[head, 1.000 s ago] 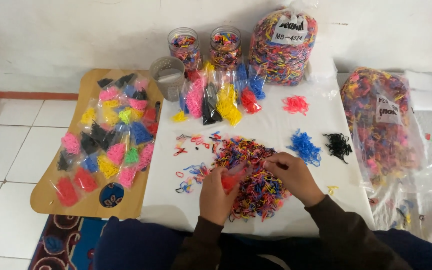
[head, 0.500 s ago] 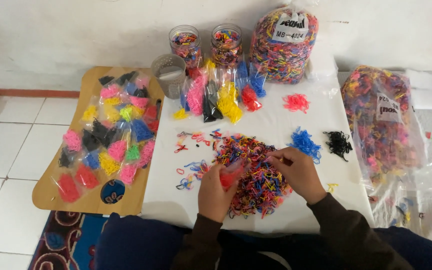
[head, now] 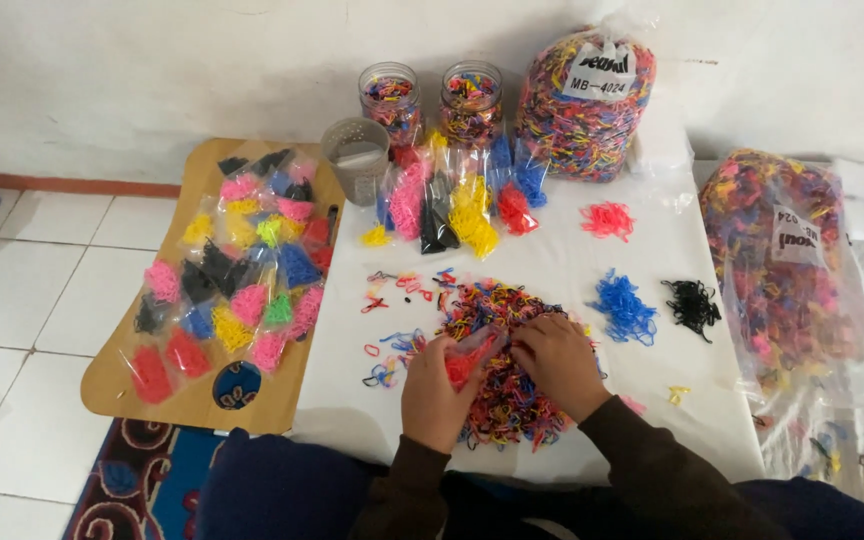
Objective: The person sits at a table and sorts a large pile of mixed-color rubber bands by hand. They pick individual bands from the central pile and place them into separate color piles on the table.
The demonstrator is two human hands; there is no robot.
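Observation:
A mixed pile of small coloured rubber bands lies on the white table in front of me. My left hand holds a small clear plastic bag of red bands at the pile's near left edge. My right hand rests on the pile just right of the bag, fingertips pinched at the bag's mouth; whether it holds a band is too small to tell. Sorted heaps lie beyond: pink, blue and black.
Filled small bags and two jars of bands stand at the table's far side with a grey cup and a big bag of bands. Left, a wooden tray holds several filled bags. Another big bag lies right.
My right hand has slid left across the pile to the mouth of the small bag. My left hand has kept the bag in place.

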